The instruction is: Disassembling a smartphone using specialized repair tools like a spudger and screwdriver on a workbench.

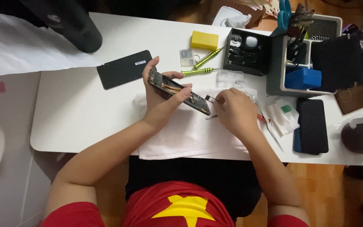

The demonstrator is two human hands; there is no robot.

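Head view, nearest: red shirt [181, 208] with a yellow star, at the bottom edge.
Left hand [161, 94]: its grip was closed around an opened phone body [179, 91], fingers along the far edge, thumb across the near edge.
Opened phone body: held tilted just above a white cloth [181, 134], inner parts facing up, right end low and near the right hand.
Right hand [234, 110]: rested on the cloth, its grip narrowed to a pinch on a small dark part [210, 98] just beside the phone's right end.
White cloth: spread over the near middle of the white surface [72, 113].
Tweezers [269, 124]: lay on the surface just right of the right hand.
Green screwdrivers [201, 64]: two, beyond the phone, near a yellow block [204, 40].
Black panel [124, 69]: flat, left of the left hand.
Dark phone [312, 125]: flat, well right of the cloth.
Grey organiser tray [303, 54]: far right, holding tools.
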